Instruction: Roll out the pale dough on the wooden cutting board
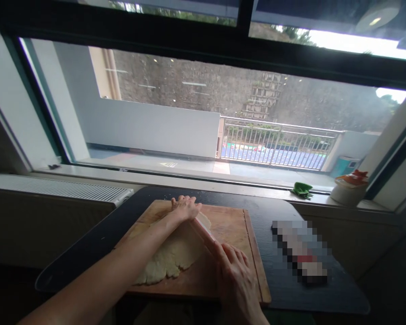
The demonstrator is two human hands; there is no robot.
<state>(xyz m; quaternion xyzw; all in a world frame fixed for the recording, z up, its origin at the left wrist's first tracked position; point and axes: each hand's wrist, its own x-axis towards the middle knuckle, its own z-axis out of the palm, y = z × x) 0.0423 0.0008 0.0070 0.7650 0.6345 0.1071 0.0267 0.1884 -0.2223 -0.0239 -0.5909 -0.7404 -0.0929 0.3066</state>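
Observation:
A wooden rolling pin lies slantwise across a sheet of pale dough, toward its right side. My left hand is closed over the far end of the pin, fingers curled downward. At the near end my right hand grips the pin, its fingers bent over it and the back of the hand facing up. The dough is flattened, with a ragged, cracked front edge, and my left forearm hides part of it. Beneath it is a wooden cutting board with a strip along its right side.
The board rests on a dark table with rounded corners. To the right lies a blurred-out flat item. A green cloth-like thing and a white pot stand on the windowsill. A radiator is at left.

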